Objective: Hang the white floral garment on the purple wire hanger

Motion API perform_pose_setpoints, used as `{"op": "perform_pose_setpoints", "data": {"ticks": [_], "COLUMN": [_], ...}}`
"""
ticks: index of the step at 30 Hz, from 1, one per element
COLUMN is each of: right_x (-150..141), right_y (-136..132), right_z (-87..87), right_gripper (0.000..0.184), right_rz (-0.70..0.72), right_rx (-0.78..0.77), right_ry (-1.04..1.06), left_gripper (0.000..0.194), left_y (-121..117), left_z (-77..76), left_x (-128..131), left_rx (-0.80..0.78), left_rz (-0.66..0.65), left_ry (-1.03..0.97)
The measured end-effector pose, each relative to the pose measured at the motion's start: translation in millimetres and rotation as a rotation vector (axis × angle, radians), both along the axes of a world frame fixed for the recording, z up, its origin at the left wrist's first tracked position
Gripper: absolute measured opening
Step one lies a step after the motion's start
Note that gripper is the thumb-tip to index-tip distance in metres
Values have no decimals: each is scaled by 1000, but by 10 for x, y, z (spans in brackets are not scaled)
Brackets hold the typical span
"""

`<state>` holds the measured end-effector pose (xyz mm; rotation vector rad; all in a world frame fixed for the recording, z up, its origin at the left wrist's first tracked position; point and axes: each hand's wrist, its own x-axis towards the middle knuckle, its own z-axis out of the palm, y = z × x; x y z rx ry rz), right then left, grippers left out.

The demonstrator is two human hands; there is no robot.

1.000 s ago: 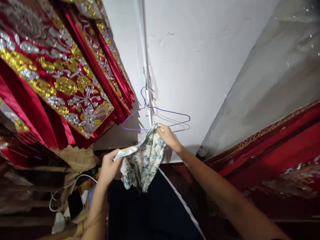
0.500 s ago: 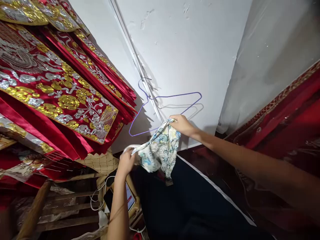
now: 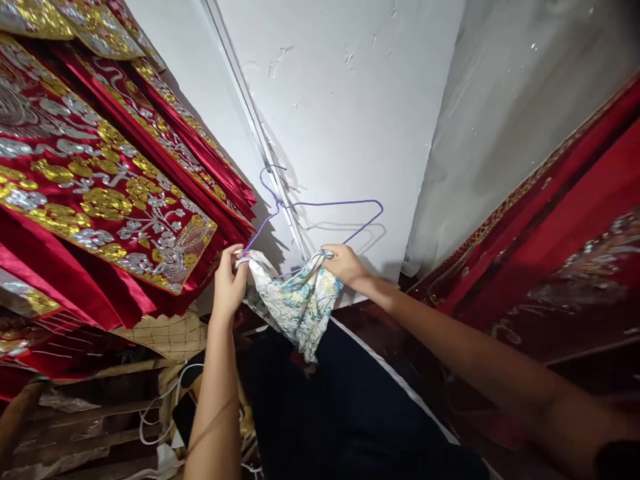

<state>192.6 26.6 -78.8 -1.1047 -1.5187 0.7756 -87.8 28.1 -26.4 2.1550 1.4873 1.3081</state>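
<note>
A thin purple clothes hanger [image 3: 327, 203] hangs by its hook from a pale metal strip [image 3: 235, 73] on the white wall. My left hand [image 3: 231, 280] pinches one upper corner of a small white garment [image 3: 295, 303] with a blue, green and yellow floral print, right at the hanger's left end. With fingers closed, my right hand [image 3: 345, 265] grips the opposite upper edge, near the hanger's lower bar. Between both hands the cloth sags into a point at the bottom. Part of the hanger's lower bar is hidden behind the cloth and my left fingers.
Red pleated cloth [image 3: 107, 203] with gold and silver sequin embroidery hangs on the left. More red cloth [image 3: 525, 233] with patterned trim is on the right. Below left are a bamboo rack [image 3: 100, 417], a white cable [image 3: 145, 420] and a beige netted fabric piece [image 3: 165, 333].
My left hand has moved up with its corner of the garment to the hanger's left end. The view has shifted, so the hanger and right hand appear lower and further left.
</note>
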Motion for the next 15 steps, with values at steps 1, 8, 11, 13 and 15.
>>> {"op": "perform_pose_setpoints", "data": {"ticks": [1,8,11,13,15], "right_x": [12,599,882,988,1062], "right_y": [-22,87,331,437,436], "right_z": [16,163,323,467,648], "right_gripper": [8,97,88,57,30], "right_rz": [-1,-319,-312,-227,-70], "right_rx": [6,129,130,67,-36], "right_ry": [-21,-120,-232,-295,-342], "left_gripper": [36,35,33,31,31], "left_y": [35,124,96,80,76], "left_z": [23,157,279,340,379], "left_x": [21,-150,-149,-133,-149], "left_rx": [6,102,105,112,140], "left_rz": [-26,-72,-123,-120,-55], "left_ry": [15,198,284,304,284]}}
